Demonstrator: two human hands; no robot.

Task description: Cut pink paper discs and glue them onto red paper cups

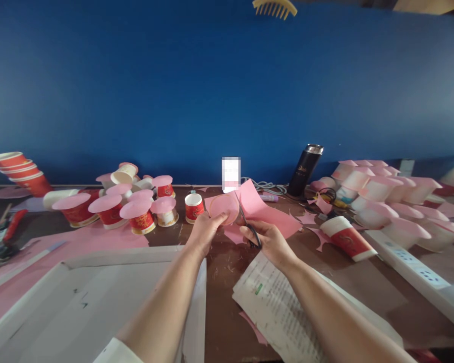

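My left hand [207,231] pinches a round pink piece [224,207] with a paler rim, above the table's middle. A pair of scissors [252,234] with dark handles is in my right hand [270,242], its blades pointing up beside the round piece's right edge. Pink paper [267,209] spreads out to the right of the blades, against my right fingers. Whether the blades are parted is hard to make out. A red and white paper cup [194,207] stands upright just left of the round piece.
Several cups topped with pink discs [138,209] stand at left; more pink-topped cups [393,201] crowd the right. A black flask [305,170] leans by the blue wall. A tipped cup [348,238], power strip [416,275], printed sheets [276,302] and white box lid [109,302] lie nearer.
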